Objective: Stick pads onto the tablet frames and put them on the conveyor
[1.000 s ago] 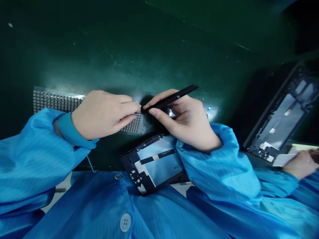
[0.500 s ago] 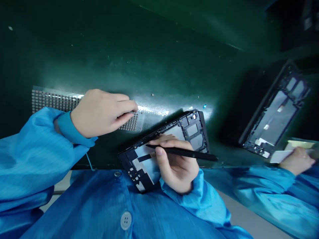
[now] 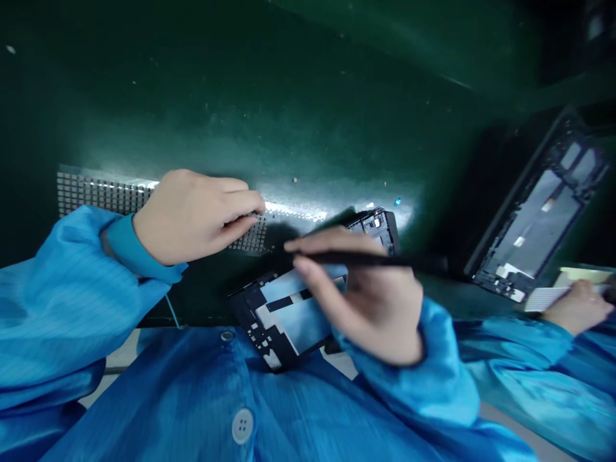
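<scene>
My left hand [image 3: 192, 218] lies across a sheet of small grey square pads [image 3: 94, 192], its thumb and index finger pinched together at the sheet's right part; the fingertips' contact is partly hidden. In my right hand [image 3: 370, 295], blurred by motion, is a slim black pair of tweezers [image 3: 356, 258], pointing left toward the pads. Below it, against my body at the table edge, a black phone frame [image 3: 283, 321] lies tilted, with silvery panels and small fittings. My right hand covers much of its middle and right side.
A tall black stack topped by a similar phone frame [image 3: 539, 212] stands at right. Beside it a co-worker's hand [image 3: 580, 307] holds a pale ribbed sheet [image 3: 539, 299]. Small specks and a tiny blue bit [image 3: 397, 201] lie on the green table [image 3: 289, 96].
My right hand has lifted off the phone frame and moved up and right with the tweezers, their tip now near the pad sheet. My left hand has stayed nearly in place.
</scene>
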A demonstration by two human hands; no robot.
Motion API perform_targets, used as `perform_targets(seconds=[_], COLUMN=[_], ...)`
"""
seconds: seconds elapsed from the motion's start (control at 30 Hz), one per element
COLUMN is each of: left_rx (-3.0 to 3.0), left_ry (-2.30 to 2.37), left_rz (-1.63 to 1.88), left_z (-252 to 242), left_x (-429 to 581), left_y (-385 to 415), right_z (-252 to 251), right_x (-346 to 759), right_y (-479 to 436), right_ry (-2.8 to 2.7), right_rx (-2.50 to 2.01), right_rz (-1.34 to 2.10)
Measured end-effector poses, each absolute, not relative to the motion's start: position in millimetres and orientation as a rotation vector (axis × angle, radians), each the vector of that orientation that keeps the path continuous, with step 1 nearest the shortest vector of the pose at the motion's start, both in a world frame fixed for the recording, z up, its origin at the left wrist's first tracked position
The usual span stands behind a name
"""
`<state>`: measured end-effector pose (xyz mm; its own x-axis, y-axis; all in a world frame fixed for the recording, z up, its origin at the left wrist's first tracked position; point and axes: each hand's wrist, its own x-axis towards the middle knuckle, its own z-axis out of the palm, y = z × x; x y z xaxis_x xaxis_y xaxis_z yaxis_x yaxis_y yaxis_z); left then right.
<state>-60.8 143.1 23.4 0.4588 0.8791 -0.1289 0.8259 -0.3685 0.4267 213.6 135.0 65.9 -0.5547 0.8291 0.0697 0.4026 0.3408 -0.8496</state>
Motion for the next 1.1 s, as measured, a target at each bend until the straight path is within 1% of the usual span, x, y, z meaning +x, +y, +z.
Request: perform_targets(seconds=[0.13, 0.27, 0.53, 0.67, 0.7, 0.77, 0.83, 0.87, 0.97, 1.1], left_rx=[2.319, 2.345, 2.352, 2.438, 2.435, 2.402, 2.360, 2.342, 2.299, 2.312], left_ry=[1.439, 1.428, 1.425, 1.423, 1.415, 1.400, 1.396, 1.401, 1.417, 1.404], left_rz=[0.137, 0.078, 0.021, 0.003, 0.024, 0.074, 0.108, 0.125, 0.182, 0.199], left_z=[23, 25, 28, 26, 25, 23, 22, 21, 21, 21], left_x=[-60, -59, -58, -59, -60, -62, -64, -65, -66, -68], left_y=[143, 143, 143, 143, 143, 143, 143, 143, 143, 143], right_z=[45, 31, 35, 44, 45, 42, 34, 29, 18, 15], right_x=[207, 206, 203, 214, 220, 234, 246, 251, 259, 258], right_y=[185, 194, 195, 180, 171, 151, 133, 126, 116, 116], right_ry=[-2.195, -2.190, -2.159, -1.870, -1.778, -1.632, -1.563, -1.553, -1.606, -1.696], right_rx=[-1.033, -1.020, -1.014, -1.093, -1.139, -1.243, -1.288, -1.284, -1.229, -1.253], right_rz=[1.205, 1.296, 1.352, 1.435, 1.382, 1.147, 0.906, 0.843, 0.860, 0.900])
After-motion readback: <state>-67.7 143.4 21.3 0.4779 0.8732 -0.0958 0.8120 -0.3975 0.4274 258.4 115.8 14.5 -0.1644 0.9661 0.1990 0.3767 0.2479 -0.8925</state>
